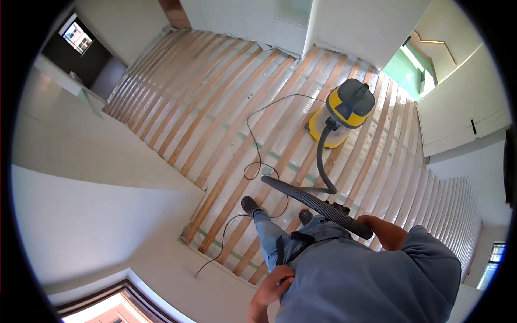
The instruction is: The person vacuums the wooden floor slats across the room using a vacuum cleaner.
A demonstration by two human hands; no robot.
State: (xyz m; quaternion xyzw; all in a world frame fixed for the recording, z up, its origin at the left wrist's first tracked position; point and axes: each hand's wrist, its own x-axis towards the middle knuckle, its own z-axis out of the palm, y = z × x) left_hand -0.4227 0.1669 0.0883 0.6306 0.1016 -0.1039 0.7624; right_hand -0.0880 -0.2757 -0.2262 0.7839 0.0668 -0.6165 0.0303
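A ribbed black vacuum hose [307,199] runs diagonally in front of my body and passes beside my right hand [367,219]. That hand is mostly behind the hose, and its fingers are hidden. My left hand [279,281] is at my waist, against the edge of my grey-blue shirt [371,274], with its fingers curled in; what they hold, if anything, cannot be made out. A yellow and black vacuum cleaner [350,105] stands upright on the floor ahead, joined to a dark hose [321,156].
Parallel wooden battens [215,121] cover the floor over shiny sheeting. A thin black cable [249,121] loops across them and past my shoes [251,205]. White walls [75,215] stand at the left, and a green-lit doorway [409,72] opens at the upper right.
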